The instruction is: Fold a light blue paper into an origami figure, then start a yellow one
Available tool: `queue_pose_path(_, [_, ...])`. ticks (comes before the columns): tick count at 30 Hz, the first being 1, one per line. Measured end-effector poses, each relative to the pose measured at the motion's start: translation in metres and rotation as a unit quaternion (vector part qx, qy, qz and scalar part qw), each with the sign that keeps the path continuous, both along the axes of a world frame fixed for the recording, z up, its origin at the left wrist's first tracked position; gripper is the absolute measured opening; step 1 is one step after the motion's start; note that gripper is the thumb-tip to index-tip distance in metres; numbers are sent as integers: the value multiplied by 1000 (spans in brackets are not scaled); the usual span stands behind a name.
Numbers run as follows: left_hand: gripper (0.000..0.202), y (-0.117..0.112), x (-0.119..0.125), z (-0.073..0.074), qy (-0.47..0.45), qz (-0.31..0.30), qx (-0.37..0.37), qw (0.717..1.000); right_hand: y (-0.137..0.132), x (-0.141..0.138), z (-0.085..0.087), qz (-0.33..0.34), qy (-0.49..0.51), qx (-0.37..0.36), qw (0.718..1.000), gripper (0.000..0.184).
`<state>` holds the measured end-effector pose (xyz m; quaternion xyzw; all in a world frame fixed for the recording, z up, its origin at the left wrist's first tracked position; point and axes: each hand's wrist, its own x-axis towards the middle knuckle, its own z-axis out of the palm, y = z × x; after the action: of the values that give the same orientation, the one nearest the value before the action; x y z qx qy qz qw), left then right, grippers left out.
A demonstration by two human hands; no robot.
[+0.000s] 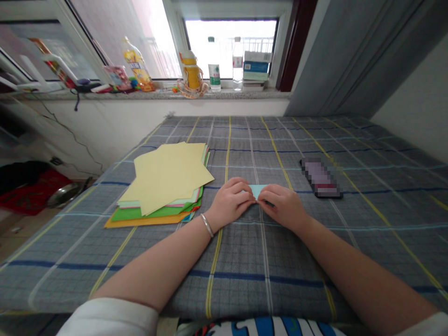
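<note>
Looking down at a wide surface [266,261] covered with a grey checked cloth with yellow and blue lines, the view takes in both bare forearms reaching forward from the bottom edge.

At the far left of the cloth lies a loose stack of coloured paper sheets [164,186]. Pale yellow sheets are on top, with green, pink and orange edges showing beneath. The stack sits just beside the left hand without touching it.

The left hand [229,201], with a thin silver bracelet [207,225] at the wrist, rests knuckles up near the middle of the cloth. Its fingers [245,196] are curled and pressed together, thumb and fingertips closed on the left end of a small pale blue piece of folded paper [258,190].

This paper lies flat on the cloth between the two hands. Only a short strip of its upper part shows beyond the fingertips, and the rest is covered by them.

The right hand [285,207] mirrors the left. Its fingers [268,198] are bunched together, pinching the right end of the paper, and the tips of the two hands almost meet.

Further right, well apart from the hands, a dark, flat, rectangular object [321,177] lies on the cloth, blurred out.

Behind, a stone windowsill [245,94] holds a yellow bottle [192,70] and other small items.
</note>
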<state>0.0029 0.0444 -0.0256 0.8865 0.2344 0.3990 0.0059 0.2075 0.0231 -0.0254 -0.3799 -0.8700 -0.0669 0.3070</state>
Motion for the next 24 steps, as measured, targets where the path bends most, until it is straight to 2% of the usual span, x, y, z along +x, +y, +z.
queue_pose_path(7, [7, 0, -2, 0, 5, 31, 41, 999, 1, 2, -1, -5, 2, 21, 1000, 15])
queue_pose_path(24, [11, 5, -8, 3, -2, 65, 39, 997, 5, 13, 5, -22, 4, 62, 998, 9])
